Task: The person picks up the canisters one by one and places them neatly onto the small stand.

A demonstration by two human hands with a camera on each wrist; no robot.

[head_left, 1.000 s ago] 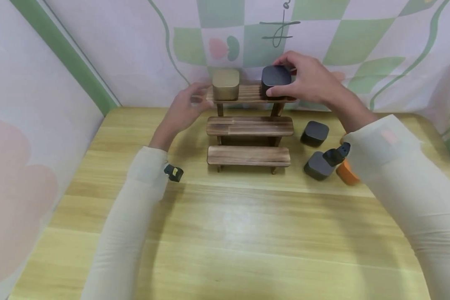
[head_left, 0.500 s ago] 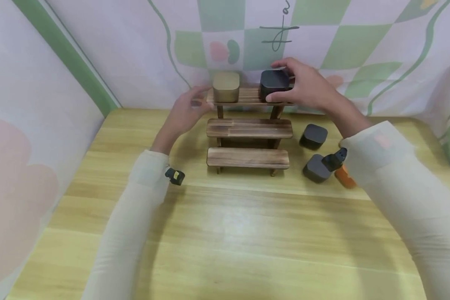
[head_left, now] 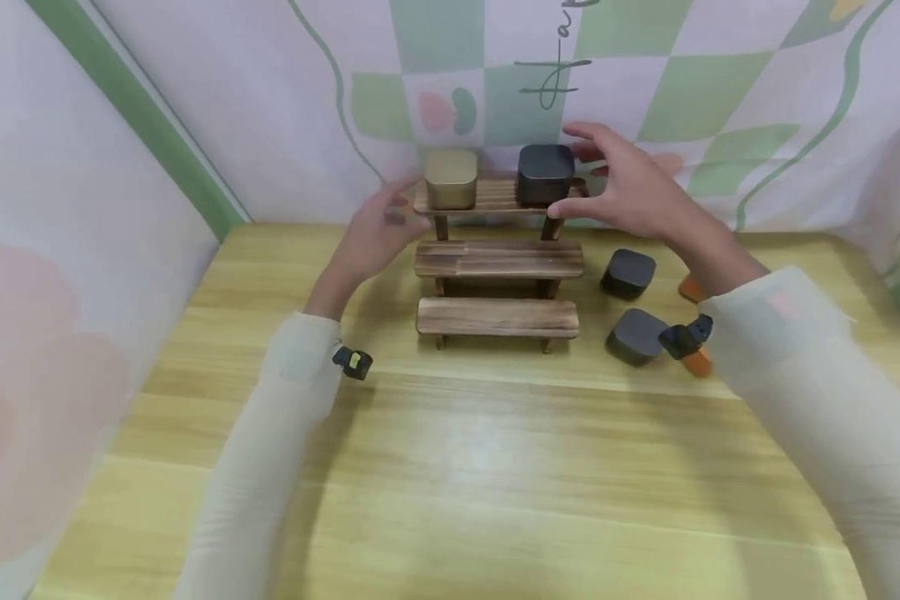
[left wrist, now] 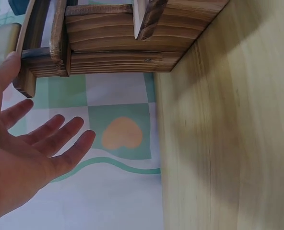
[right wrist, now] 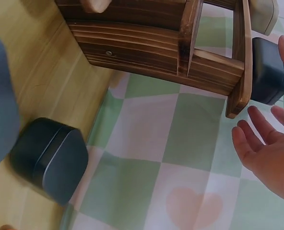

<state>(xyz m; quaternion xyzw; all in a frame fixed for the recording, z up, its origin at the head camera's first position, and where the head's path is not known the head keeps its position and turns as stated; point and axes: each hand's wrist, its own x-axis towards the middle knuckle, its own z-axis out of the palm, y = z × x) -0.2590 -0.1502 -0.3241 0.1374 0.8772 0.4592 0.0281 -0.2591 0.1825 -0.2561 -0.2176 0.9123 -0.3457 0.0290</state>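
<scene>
A three-tier wooden shelf stand (head_left: 497,318) stands at the back of the table. On its top tier sit a gold tin (head_left: 452,179) at the left and a black tin (head_left: 545,174) at the right, with a gap between them. My right hand (head_left: 637,183) hovers just right of the black tin, fingers spread around its side but apart from it. My left hand (head_left: 378,233) is at the top tier's left end. In the left wrist view its thumb (left wrist: 8,69) appears to touch the shelf end, while the other fingers are loose and hold nothing.
Right of the stand, two more dark tins (head_left: 629,273) rest on the table (head_left: 450,467). Orange objects (head_left: 697,362) lie partly hidden under the right forearm. A patterned cloth wall (head_left: 450,33) rises close behind the stand.
My right hand has let go of the black tin and drawn a little to the right. The tin stays on the top tier. My left hand has barely moved.
</scene>
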